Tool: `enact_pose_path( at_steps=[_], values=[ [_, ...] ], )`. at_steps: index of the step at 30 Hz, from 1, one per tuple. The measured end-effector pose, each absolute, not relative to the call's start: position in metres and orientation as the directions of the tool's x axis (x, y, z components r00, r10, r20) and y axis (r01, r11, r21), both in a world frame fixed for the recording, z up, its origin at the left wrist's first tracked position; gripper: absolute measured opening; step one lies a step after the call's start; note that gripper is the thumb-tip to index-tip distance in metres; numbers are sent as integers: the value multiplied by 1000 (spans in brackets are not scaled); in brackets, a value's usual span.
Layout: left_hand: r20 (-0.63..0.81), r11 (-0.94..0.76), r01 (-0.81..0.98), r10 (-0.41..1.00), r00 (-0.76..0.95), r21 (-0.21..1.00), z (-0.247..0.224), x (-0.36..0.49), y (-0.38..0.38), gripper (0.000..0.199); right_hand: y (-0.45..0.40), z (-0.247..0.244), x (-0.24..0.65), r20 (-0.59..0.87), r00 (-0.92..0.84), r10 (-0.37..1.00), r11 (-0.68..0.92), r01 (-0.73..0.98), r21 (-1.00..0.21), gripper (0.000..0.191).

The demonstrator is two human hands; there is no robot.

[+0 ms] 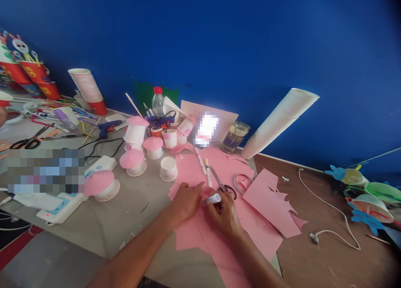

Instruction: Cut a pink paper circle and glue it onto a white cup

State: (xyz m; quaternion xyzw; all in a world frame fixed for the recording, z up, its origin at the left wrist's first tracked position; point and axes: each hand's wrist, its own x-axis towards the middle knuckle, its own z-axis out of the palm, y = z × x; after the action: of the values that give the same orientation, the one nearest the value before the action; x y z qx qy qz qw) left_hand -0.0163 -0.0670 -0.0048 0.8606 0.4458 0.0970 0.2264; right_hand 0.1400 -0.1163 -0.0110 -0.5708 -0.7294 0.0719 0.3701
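Work in the head view looks partway done. Four paper cups (136,169) on the worktop (147,225) wear pink tops (132,158), while a bare cup (168,172) just beside the pink paper (191,164) has none. Over that paper, the right hand (227,215) grips a marker (213,198); the left hand (187,200) steadies the paper's surface near it, though whether its fingers pinch anything I cannot tell. Any mark made is hidden by the hands. Scissors (222,183) lie unused behind them, and the jagged offcut (269,202) suggests earlier cutting is finished.
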Motion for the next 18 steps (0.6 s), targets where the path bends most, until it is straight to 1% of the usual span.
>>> enact_pose_path(
  at_steps=[4,8,11,12,14,16,17,18],
  values=[
    [-17,-526,708,797,603,471,-4,-16,-67,43,-114,-11,140,484,-143,863,369,833,-412,10],
    [4,-550,705,789,614,448,-5,-16,-67,44,-113,-8,152,482,-137,865,342,865,-368,13],
    [-3,-559,708,784,621,433,-5,-16,-67,42,-114,-7,163,478,-115,871,314,879,-359,10],
    [-3,-562,706,782,624,431,-5,-17,-67,42,-115,-6,166,475,-87,875,295,875,-383,8],
    [-5,-558,709,785,620,432,-5,-18,-67,42,-118,-4,169,457,12,889,246,830,-500,4],
    [-9,-545,719,794,608,431,-6,-18,-67,44,-121,-3,169,413,116,903,203,734,-649,6],
    [-10,-542,723,797,603,428,-7,-18,-67,45,-122,-3,167,392,147,908,192,685,-703,8],
    [-8,-541,726,800,601,425,-8,-18,-67,45,-123,-4,165,377,152,914,194,653,-732,9]
  ],
)
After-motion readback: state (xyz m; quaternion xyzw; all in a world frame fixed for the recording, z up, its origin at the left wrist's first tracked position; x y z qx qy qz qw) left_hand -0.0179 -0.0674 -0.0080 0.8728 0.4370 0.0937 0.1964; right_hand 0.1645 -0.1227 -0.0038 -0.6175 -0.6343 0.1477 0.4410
